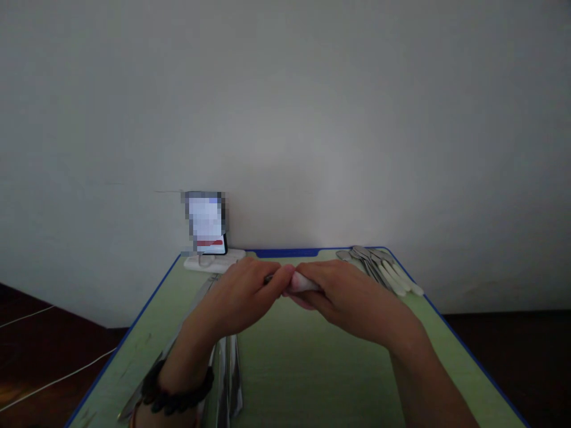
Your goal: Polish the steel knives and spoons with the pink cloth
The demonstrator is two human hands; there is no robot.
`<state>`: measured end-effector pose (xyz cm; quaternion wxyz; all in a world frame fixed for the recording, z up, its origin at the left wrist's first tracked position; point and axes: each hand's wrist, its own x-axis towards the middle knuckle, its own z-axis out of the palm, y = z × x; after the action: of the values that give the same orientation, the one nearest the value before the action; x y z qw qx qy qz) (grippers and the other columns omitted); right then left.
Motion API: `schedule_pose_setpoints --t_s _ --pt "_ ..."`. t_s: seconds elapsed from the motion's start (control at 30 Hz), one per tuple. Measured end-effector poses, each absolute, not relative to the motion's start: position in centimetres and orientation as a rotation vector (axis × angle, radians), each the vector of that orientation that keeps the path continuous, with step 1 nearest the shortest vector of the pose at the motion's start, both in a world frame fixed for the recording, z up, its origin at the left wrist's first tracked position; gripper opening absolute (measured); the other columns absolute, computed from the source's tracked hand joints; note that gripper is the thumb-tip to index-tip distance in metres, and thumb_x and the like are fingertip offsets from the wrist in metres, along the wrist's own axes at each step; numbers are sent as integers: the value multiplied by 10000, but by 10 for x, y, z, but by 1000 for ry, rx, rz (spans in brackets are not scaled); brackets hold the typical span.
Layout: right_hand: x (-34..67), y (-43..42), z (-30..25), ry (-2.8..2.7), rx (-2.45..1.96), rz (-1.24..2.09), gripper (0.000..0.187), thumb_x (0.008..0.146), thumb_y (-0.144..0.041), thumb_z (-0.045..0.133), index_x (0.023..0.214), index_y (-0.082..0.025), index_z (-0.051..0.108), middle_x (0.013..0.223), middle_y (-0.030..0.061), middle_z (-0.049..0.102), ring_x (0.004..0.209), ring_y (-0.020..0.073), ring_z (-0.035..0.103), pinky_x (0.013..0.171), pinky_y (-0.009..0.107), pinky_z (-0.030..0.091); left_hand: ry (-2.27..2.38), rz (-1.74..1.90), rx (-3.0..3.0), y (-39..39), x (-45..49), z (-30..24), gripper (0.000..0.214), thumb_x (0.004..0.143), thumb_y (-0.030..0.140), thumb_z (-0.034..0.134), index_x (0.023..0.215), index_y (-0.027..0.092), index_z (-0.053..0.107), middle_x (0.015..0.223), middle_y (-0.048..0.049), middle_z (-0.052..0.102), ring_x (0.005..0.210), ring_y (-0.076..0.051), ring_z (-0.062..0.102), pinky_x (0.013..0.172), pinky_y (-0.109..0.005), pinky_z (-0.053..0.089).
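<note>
Over the far middle of the green table, my left hand [250, 294] and my right hand [352, 297] meet, both closed around one utensil with a white handle [307, 283]. The handle lies in the fingers of my right hand. My left fingers pinch the other end, where a small bit of dark metal shows; the utensil's head is hidden. Beneath and beside my left forearm lie several long, shiny metal utensils [229, 380], partly covered by the arm. To the far right of my right hand rests a pile of spoons [375, 267], some with white handles.
A phone [209, 226] with a lit, blurred screen leans upright at the back left, by a white stand or strip [212, 261]. The green tabletop [312, 374] has a blue edge and backs onto a plain wall [285, 119]. White cables [57, 377] run across the dark floor at left.
</note>
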<state>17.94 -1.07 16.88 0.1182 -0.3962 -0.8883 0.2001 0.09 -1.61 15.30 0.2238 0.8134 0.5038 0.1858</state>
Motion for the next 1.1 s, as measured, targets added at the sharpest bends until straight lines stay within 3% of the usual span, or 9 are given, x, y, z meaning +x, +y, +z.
schedule_pose_setpoints --t_s 0.33,0.63,0.87,1.1 --pt "202 -3 173 -2525 -1078 627 233 929 -304 434 847 -193 622 825 28 657 684 133 547 627 238 344 1427 784 1967 -10 -24 149 490 899 508 328 553 190 465 501 48 392 498 -123 398 492 -225 288" --pt "201 -4 172 -2479 -1084 590 209 923 -325 450 861 -196 601 816 19 658 666 126 549 626 225 339 1375 1125 1531 -9 -36 149 413 824 494 520 616 150 615 450 52 386 423 -80 323 411 -195 236" --pt "186 -7 169 -2360 -1130 582 226 924 -335 443 845 -182 589 711 16 640 602 122 539 591 224 329 1107 1307 1286 -7 -17 145 220 712 353 707 809 159 670 513 63 452 455 -57 369 408 -162 268" --pt "187 -7 170 -2326 -1089 707 276 926 -393 430 854 -182 592 723 10 644 593 111 540 600 225 360 893 1610 1049 1 -2 139 205 707 359 725 725 164 662 593 45 513 506 -54 428 410 -156 298"
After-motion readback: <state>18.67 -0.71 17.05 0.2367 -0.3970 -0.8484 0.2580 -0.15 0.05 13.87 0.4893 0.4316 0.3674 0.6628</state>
